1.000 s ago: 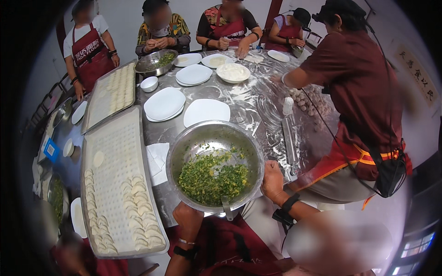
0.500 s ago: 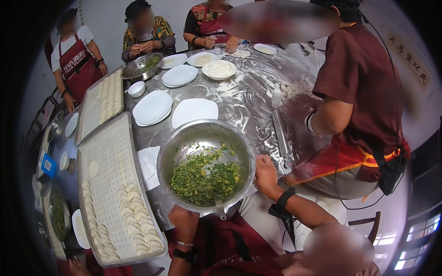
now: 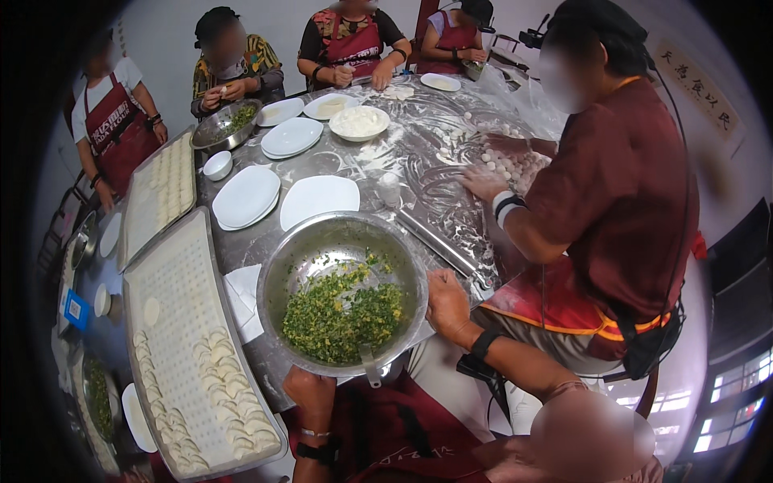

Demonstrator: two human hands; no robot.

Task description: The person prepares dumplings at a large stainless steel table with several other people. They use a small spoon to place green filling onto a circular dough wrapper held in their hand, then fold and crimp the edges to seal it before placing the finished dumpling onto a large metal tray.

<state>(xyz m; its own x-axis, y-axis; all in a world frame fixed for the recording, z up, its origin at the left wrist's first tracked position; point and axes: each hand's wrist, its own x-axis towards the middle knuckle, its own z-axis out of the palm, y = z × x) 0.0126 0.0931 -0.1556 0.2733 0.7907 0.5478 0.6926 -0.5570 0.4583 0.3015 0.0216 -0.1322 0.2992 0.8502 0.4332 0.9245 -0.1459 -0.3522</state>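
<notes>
The left hand [image 3: 310, 392] grips the near rim of the steel bowl [image 3: 310, 258], fingers curled under the edge and hidden from view, so how tightly they close cannot be told. The right hand [image 3: 448, 302] rests against the bowl's right rim, fingers bent around it, apparently steadying it. The bowl sits on the floured tabletop [image 3: 419, 153] directly beyond the left fingers, overhanging the near edge. It is wide, round and polished, smeared inside, and holds chopped green filling [image 3: 342, 314] heaped toward the near side; a utensil handle [image 3: 370, 372] protrudes at the near rim. Judged: rigid, moderately heavy when loaded, with a smooth rim likely slippery from flour; a two-point hold on opposite rims suits it. A tray of dumplings [image 3: 221, 386] lies left of the left fingers.
</notes>
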